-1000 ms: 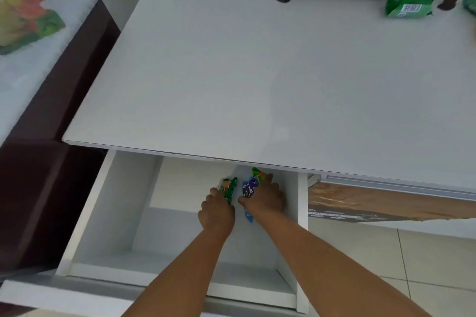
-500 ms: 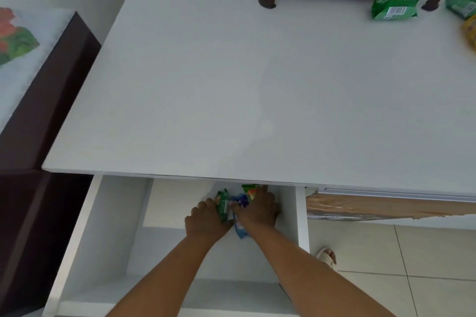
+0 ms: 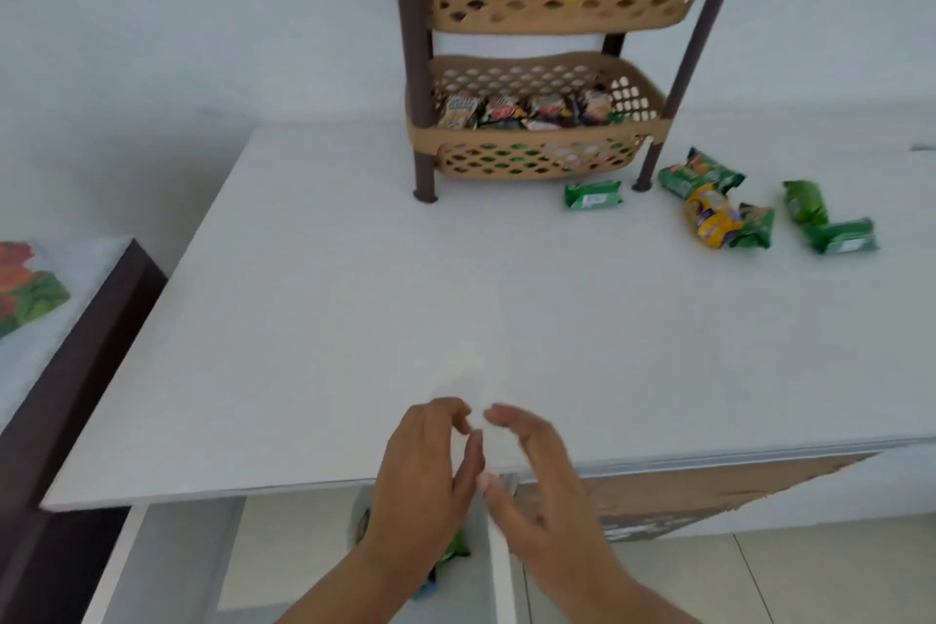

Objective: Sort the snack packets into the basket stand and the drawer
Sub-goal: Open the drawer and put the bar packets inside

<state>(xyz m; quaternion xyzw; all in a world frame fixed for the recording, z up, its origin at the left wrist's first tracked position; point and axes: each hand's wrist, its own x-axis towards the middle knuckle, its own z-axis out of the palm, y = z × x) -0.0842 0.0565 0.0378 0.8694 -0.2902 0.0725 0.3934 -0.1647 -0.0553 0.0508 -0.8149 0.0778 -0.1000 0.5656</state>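
Now both hands are hovering over the near edge of the table (image 3: 314, 319), the left hand (image 3: 425, 466) and right hand (image 3: 537, 486) with fingers loosely curled and holding nothing, while a few packets are lying in the open drawer (image 3: 167, 568) below. Reaching next for the loose packets (image 3: 719, 213) near the far right corner, just beside the basket stand (image 3: 537, 41), looks sensible, one at a time. Nothing is blocking the way, though the stand's front right leg is sitting close to the nearest green packet (image 3: 592, 195).
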